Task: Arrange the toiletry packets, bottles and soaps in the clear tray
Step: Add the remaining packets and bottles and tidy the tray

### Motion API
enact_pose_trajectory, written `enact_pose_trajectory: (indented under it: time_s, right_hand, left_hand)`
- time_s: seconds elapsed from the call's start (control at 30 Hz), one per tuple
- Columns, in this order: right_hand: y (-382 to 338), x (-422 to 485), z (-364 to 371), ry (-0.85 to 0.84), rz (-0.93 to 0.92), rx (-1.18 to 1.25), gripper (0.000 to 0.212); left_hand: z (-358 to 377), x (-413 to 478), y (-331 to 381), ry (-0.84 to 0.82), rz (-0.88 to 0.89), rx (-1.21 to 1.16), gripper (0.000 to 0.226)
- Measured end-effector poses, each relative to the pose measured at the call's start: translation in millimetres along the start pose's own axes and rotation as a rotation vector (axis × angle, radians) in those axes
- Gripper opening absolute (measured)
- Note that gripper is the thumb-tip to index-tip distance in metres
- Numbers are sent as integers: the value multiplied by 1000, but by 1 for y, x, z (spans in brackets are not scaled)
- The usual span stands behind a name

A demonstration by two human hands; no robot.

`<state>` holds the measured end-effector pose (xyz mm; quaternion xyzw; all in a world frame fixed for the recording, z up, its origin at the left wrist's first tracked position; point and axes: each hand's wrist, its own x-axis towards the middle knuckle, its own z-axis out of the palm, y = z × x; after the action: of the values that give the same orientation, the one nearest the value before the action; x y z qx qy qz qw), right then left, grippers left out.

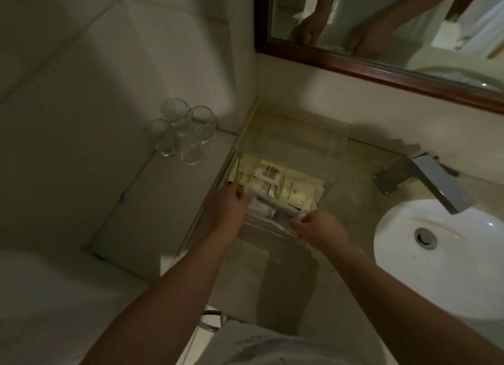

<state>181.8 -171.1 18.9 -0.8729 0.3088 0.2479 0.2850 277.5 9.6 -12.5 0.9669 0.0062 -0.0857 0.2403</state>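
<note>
Left hand [227, 206] and right hand [317, 228]: fingers pinched shut on opposite ends of a blurred clear-wrapped packet [272, 210], held over the near part of the clear tray [335, 141]. Long axis runs left-far to right-near, roughly along the tray's near wall. Looks light, floppy and crinkly, film likely slippery; end pinches suit it, a mid-grip would fold it. Cream packets [289, 190] already lie flat inside, just beyond. Tray sits on the tabletop [351, 198], left of the sink [441, 258].
</note>
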Motion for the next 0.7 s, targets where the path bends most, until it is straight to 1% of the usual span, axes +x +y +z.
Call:
enact_pose_trajectory:
  time_s: [0.13, 0.2, 0.23, 0.27, 0.33, 0.4, 0.43, 0.5, 0.6, 0.67, 0.7]
  right_hand:
    - [2, 0, -1, 12, 1, 1, 42]
    - [3, 1, 0, 28, -7, 2, 44]
    - [4, 1, 0, 39, -10, 5, 45]
    - [6, 0, 0, 54, -12, 6, 45]
    - [8, -1, -1, 85, -20, 3, 44]
    - [9, -1, -1, 96, -29, -3, 42]
    - [9, -1, 0, 95, -30, -6, 41]
    - [8, -2, 3, 96, -30, -4, 42]
    - [12, -5, 7, 152, -51, 62, 38]
    - [20, -8, 8, 227, -45, 157, 31]
    - [25, -9, 8, 252, -26, 209, 29]
  left_hand:
    - [-1, -4, 2, 37, 5, -76, 27]
    - [2, -7, -3, 98, 10, -160, 31]
    - [3, -9, -5, 134, 23, -166, 32]
    - [4, -11, -6, 168, 69, -132, 31]
    - [7, -18, -6, 196, 239, -49, 24]
    - [11, -28, -5, 167, 410, 16, 26]
    - [14, -34, -5, 144, 464, 34, 28]
    - [22, -45, -6, 98, 517, 30, 31]
    - [30, -49, -12, 63, 526, 28, 38]
    - [26, -47, -15, 114, 443, -43, 43]
    - [22, -44, -17, 162, 361, -97, 43]
